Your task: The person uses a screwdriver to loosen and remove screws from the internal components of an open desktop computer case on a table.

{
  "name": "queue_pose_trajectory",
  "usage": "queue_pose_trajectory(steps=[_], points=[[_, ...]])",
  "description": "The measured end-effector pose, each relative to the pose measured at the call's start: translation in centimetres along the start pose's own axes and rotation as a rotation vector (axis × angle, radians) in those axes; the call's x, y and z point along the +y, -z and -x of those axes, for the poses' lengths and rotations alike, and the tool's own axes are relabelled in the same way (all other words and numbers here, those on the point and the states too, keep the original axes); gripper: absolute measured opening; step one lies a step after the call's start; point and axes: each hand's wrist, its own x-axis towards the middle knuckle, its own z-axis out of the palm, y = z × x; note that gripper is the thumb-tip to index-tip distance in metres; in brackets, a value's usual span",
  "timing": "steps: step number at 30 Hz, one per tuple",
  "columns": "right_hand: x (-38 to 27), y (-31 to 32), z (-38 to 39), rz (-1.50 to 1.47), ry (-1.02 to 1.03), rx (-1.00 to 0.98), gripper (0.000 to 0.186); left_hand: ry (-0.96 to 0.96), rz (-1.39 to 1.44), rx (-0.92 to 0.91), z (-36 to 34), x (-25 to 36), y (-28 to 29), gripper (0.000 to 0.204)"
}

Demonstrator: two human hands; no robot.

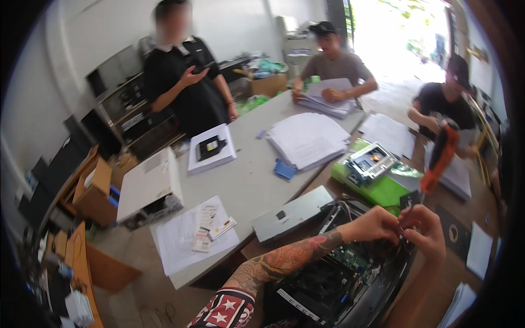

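Computer case [350,279], black and with its cover off, lies close in front of me, a green circuit board [348,253] and fan showing inside. My two hands meet above its far right corner, at a bundle of dark cables [374,249]. My right hand [429,234] has a narrow grip, thumb and fingers pinched on a dark cable [403,221]; my left hand [381,224] has its fingers drawn close beside it, but I cannot tell what they hold. I judge the step in hand to be work on the wiring; the next move seems to call for a steady pinch and slack in the cables. Just above my right hand is an orange and black tool [439,157]; I cannot tell what holds it up.

Just beyond the case lies a silver metal box [292,213]; near it, a metal cage [373,162] sits on a green box [358,185]. Farther out, the grey worktop [249,183] carries paper stacks [309,140].
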Motion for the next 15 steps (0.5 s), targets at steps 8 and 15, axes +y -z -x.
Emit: queue_pose_trajectory(steps=[8,15], points=[[0.6,-0.4,-1.2,0.267,0.196,0.148,0.015,0.097,0.04,-0.016,0.5,2.1,0.1,0.013],[0.0,-1.0,-1.6,0.423,0.351,0.12,0.013,0.118,0.086,-0.092,1.1,1.2,1.2,0.013]])
